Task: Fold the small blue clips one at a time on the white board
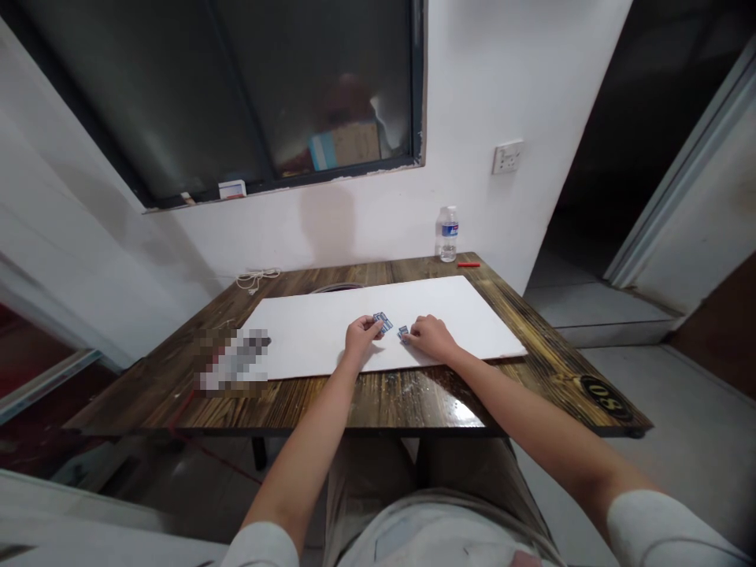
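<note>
My left hand [360,337] is closed, pinching a small flat blue-and-white patterned piece [384,322] between thumb and fingers. To its right, my right hand [432,337] has its fingertips closed on a smaller blue-and-white piece [403,331]. A short gap separates the two pieces. Both are held over a white board [313,335] that lies across the table. The print on the pieces is too small to read, and I cannot tell exactly what they are.
Under the board is a dark wooden table [402,402]. A water bottle [449,236] stands at its back right beside a red stick-like object [468,265]. A white cord [257,277] lies at the back left; a blurred-out object [236,360] sits on the left.
</note>
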### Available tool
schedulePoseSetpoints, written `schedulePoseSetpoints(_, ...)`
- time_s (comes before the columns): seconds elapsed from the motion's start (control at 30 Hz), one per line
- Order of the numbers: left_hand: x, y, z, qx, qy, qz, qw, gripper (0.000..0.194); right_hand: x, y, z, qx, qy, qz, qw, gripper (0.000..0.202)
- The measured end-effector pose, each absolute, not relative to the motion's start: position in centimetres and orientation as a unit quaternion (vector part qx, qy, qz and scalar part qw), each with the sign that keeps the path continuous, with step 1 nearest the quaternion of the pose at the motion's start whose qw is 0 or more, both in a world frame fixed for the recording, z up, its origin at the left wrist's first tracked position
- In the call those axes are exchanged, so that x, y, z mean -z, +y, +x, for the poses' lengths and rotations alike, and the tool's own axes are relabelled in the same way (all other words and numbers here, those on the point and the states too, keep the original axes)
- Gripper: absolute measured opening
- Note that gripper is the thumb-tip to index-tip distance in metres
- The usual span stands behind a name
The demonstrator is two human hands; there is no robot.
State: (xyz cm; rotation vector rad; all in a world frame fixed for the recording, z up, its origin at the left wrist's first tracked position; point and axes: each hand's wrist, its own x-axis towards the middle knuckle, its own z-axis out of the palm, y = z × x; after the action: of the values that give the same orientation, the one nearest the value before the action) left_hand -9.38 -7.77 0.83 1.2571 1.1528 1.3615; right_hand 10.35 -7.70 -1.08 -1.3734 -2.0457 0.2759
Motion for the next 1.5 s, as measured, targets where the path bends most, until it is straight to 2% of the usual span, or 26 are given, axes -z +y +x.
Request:
schedulePoseSetpoints(0.17, -0.76, -7.84, -9.25, -0.541, 0.473, 0.522, 0.459, 0.044, 1.09, -7.79, 10.55, -0.076, -0.748, -0.545, 0.37, 0.042)
schedulePoseSetpoints(0.3, -0.58, -8.13, -9.05, -0.499, 0.465, 0.56, 0.47, 0.042, 0.74, -7.79, 10.29, -0.13, -0.756, -0.475, 0.432, 0.036)
schedulePoseSetpoints(0.43, -0.49, -8.43, -8.94, -0.457, 0.44, 0.6, 0.488, 0.041, 0.42, -8.15, 9.79, -0.174, -0.767, -0.414, 0.458, 0.031)
schedulePoseSetpoints(0.73, -0.34, -8.16, -9.04, -0.468, 0.431, 0.587, 0.501, 0.047, 0.75, -7.58, 9.57, -0.272, -0.738, -0.406, 0.466, 0.027)
schedulePoseSetpoints(0.93, -0.59, -8.1, -9.15, -0.487, 0.446, 0.577, 0.481, 0.044, 0.83, -7.4, 9.78, -0.223, -0.745, -0.431, 0.458, 0.028)
schedulePoseSetpoints(1.07, -0.81, -7.88, -9.31, -0.525, 0.466, 0.543, 0.461, 0.044, 0.83, -7.23, 10.11, -0.17, -0.774, -0.461, 0.4, 0.032)
schedulePoseSetpoints(1.2, -0.79, -7.65, -9.37, -0.546, 0.476, 0.513, 0.46, 0.044, 0.86, -7.4, 10.28, -0.138, -0.762, -0.549, 0.315, 0.031)
schedulePoseSetpoints(1.27, -0.76, -7.67, -9.32, -0.543, 0.478, 0.513, 0.462, 0.044, 0.84, -7.56, 10.33, -0.127, -0.748, -0.576, 0.304, 0.032)
schedulePoseSetpoints(1.37, -0.74, -7.93, -9.18, -0.523, 0.477, 0.529, 0.469, 0.043, 0.84, -7.69, 10.34, -0.123, -0.736, -0.568, 0.347, 0.035)
schedulePoseSetpoints(1.5, -0.61, -8.37, -8.97, -0.487, 0.463, 0.56, 0.485, 0.045, 1.07, -7.71, 10.06, -0.15, -0.767, -0.457, 0.423, 0.033)
